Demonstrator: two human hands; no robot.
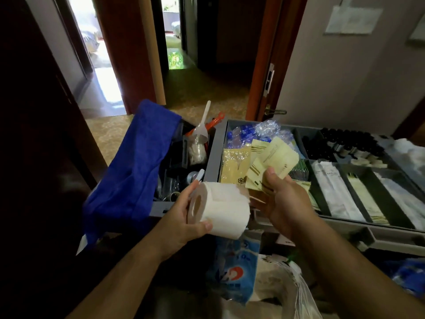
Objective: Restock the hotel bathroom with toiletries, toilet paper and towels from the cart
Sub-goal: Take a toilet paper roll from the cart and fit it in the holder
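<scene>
Cart tray (391, 236) — open doorway (207, 84) beyond | left grip (184, 217) curled round toilet roll (220, 210) | right grip (287, 201) pinching sachets (271, 157)

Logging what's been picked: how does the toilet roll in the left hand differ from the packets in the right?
The toilet roll is white and cylindrical; the packets are pale yellow and flat. The roll is single, gripped by the left hand; the packets are several, fanned in the right hand. Both are held above the cart.

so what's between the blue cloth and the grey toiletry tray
In the head view, a dark bin holding a white funnel and an orange tool.
</scene>
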